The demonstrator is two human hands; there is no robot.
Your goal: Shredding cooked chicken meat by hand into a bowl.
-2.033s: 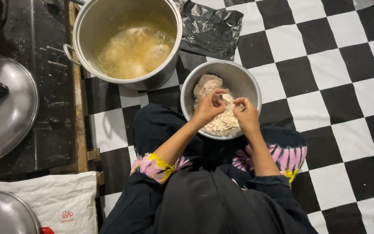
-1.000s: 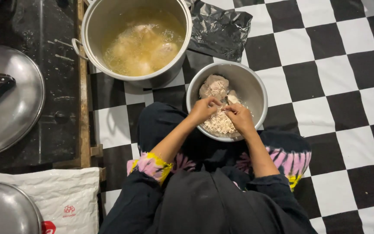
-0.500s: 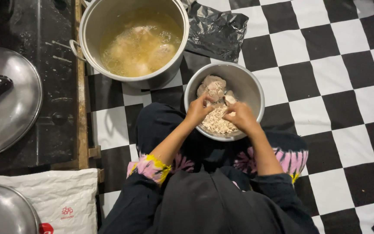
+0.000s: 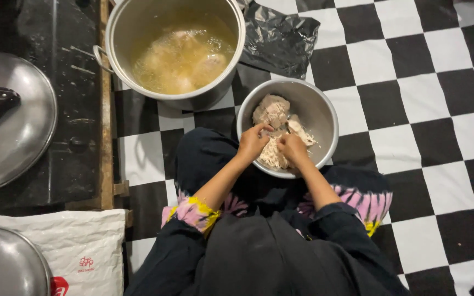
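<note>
A metal bowl (image 4: 319, 107) rests on the checkered floor in front of my legs. It holds whole pieces of cooked chicken (image 4: 271, 111) at the back and a pile of pale shredded meat (image 4: 271, 156) at the front. My left hand (image 4: 252, 141) and my right hand (image 4: 293, 148) are both inside the bowl, side by side over the shreds. Their fingers pinch a piece of chicken between them.
A large metal pot (image 4: 127, 33) of yellowish broth with chicken pieces stands behind the bowl. A crumpled black plastic bag (image 4: 281, 38) lies beside it. At the left are a round metal lid (image 4: 20, 131) on a dark surface, a wooden edge (image 4: 105, 137) and a white bag (image 4: 78, 246).
The view has drifted a little. My hands stay in the bowl, their fingers working the chicken and shifting slightly toward the near side.
</note>
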